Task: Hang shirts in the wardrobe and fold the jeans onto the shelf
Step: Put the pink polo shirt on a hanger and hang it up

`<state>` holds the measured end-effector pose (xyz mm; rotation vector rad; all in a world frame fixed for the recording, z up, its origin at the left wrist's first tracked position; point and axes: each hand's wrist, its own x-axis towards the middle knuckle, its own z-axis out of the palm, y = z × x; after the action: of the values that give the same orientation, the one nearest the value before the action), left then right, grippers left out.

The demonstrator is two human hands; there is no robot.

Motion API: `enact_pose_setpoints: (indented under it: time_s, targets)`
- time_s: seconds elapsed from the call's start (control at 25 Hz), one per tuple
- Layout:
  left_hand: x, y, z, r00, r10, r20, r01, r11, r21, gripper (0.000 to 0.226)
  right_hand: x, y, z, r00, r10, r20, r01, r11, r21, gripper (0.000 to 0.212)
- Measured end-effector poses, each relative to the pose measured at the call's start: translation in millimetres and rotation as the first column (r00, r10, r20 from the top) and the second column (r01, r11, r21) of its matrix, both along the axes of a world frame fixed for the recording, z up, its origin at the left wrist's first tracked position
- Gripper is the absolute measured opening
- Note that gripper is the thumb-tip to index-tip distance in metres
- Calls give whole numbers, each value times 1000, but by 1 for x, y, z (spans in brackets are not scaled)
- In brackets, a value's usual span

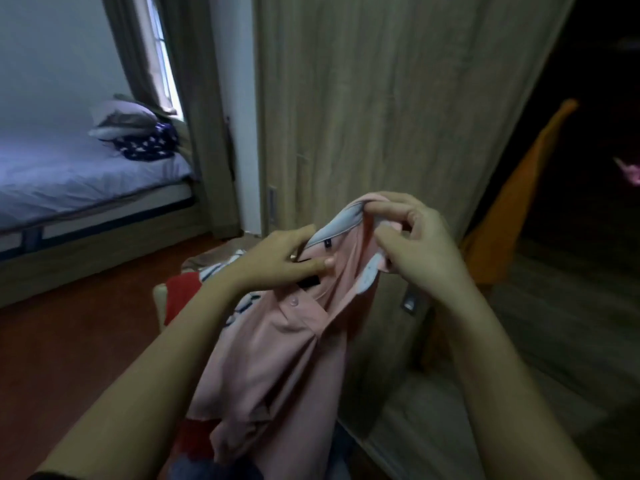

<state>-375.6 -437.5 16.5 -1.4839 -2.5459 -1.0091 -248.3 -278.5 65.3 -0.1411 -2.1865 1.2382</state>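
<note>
A pink shirt (pixel 277 358) was held near the wardrobe door (pixel 363 98), its collar (pixel 334 228) pinched by left hand (pixel 291 263) and right hand (pixel 419 247) alike; the neck was judged best kept stretched open for hanging.

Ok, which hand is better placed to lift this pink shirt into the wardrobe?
Probably the right. The right hand pinches the pink shirt at its collar, nearest the open wardrobe; the left hand holds the collar's far side.

The wardrobe door (pixel 381 98) blocks ahead; dark opening (pixel 595 74) lies right.
</note>
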Motion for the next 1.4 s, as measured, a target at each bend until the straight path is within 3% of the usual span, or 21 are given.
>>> enact_pose_setpoints:
  time_s: [0.08,0.16,0.24,0.32,0.4,0.48,0.56,0.6,0.8,0.92,1.0,1.12,1.2,1.32,1.4]
  targets:
    - [31,12,-14,962,-175,212,188,981,-41,57,34,10,-12,999,-48,10,48,998,44,39]
    - [55,22,-24,917,-222,331,244,969,-28,56,62,22,-25,996,-91,-4,91,991,96,41]
    - [81,35,-32,947,-225,228,221,974,42,39,88,36,-38,982,-183,-40,187,973,133,37]
    - [116,56,-36,998,-70,4,67,969,239,26,121,53,-49,941,-328,-86,339,925,173,34]
    - [148,78,-48,998,56,-42,-36,923,383,25,151,66,-54,899,-418,-131,437,875,208,36]
    - [170,100,-81,993,-56,-106,77,975,211,24,178,75,-56,875,-474,-98,483,846,224,40]
    - [180,113,-119,970,-239,-51,238,971,-23,28,203,83,-62,866,-499,10,484,843,234,40]
    - [182,117,-130,970,-244,-22,242,968,-74,32,216,89,-68,858,-511,61,483,840,248,41]
    - [183,147,-127,988,-97,-123,97,995,-7,23,274,110,-95,779,-612,133,577,784,227,43]
    - [210,164,-156,994,-65,-89,54,990,-128,15,299,116,-104,720,-688,90,670,723,168,43]
    - [237,162,-179,984,-175,39,179,955,-237,21,314,120,-108,681,-726,96,716,688,120,41]
    - [231,161,-166,941,-316,119,329,938,-112,27,333,124,-109,643,-747,168,716,665,211,42]
    - [207,164,-136,961,-263,89,270,960,-76,28,346,133,-108,553,-771,317,682,637,359,40]
    - [185,173,-99,972,-180,-149,145,965,-220,26,364,139,-107,231,-746,625,467,648,601,26]
    - [191,178,-86,954,-256,-153,222,952,-209,31,363,137,-110,120,-729,674,388,659,644,30]
